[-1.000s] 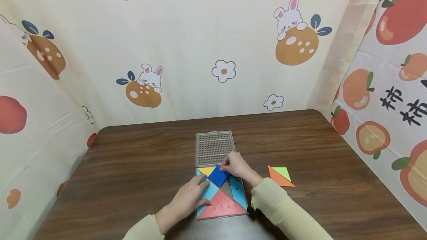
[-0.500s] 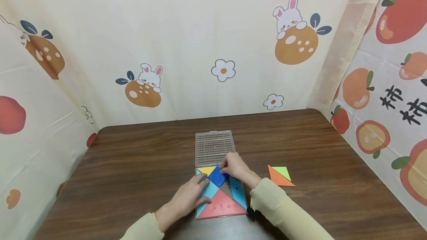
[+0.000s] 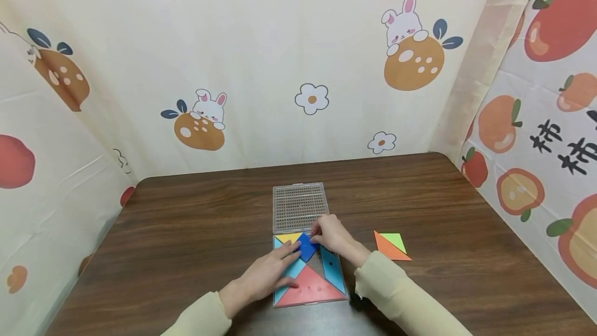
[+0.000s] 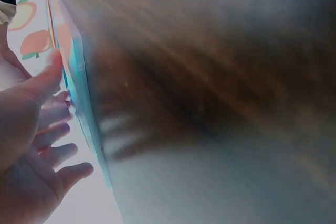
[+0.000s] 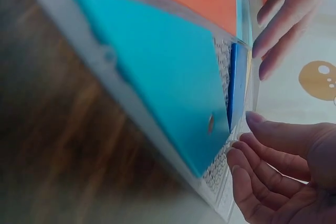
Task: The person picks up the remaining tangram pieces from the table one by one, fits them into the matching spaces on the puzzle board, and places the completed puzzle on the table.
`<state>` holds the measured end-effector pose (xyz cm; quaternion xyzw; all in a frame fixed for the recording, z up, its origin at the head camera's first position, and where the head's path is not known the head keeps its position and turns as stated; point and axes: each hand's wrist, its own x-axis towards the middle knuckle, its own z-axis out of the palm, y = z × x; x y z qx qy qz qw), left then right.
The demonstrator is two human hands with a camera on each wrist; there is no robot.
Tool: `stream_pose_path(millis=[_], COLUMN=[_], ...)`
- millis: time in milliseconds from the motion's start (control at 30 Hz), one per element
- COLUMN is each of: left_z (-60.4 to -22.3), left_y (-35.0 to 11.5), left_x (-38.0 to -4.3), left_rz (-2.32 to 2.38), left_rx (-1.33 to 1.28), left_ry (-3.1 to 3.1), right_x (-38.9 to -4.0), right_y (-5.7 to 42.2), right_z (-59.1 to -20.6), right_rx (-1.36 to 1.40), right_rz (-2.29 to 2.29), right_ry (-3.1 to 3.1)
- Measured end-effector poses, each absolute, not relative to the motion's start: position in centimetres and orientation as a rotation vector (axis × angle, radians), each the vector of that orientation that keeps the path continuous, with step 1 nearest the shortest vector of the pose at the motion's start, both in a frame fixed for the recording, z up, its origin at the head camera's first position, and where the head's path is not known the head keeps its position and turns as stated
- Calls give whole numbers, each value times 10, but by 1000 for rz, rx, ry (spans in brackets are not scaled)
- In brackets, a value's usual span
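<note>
Blue square [image 3: 307, 250] in tray [image 3: 316, 262], beside yellow triangle [image 3: 286, 237]. Left hand [image 3: 265, 276]: fingers extended, tips at the square. Right hand [image 3: 333, 235]: at its right corner — pinching or only touching, cannot tell. Step, judged: seating the square — next calls for gentle nudging flush.

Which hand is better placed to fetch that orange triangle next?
Probably the right hand: the orange triangle lies on its side of the tray. The left hand would have to reach across. The right hand is at the blue square, though.
</note>
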<state>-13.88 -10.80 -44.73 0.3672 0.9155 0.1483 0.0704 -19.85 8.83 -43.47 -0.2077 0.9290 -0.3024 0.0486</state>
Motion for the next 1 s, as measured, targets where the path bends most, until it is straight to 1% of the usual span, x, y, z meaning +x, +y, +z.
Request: stream_pose_path(millis=[167,267,633,1000], left_z=[-449,-450,-450,-449], left_y=[-110,-110,-109,-108], left_x=[-141,-143,-145,-143], left_rz=[451,443,382,409], left_rx=[1234,1260,1247,1206], left_ry=[2698,2678,2678,2669], right_x=[-197,-196,-195,-191], right_y=[95,99,120,156], right_z=[-434,-432,-428,-424], right_rx=[-662,-649,-607,-636], right_rz=[-910,-911,-870,-788], right_ry=[2855,2861,2941,3039])
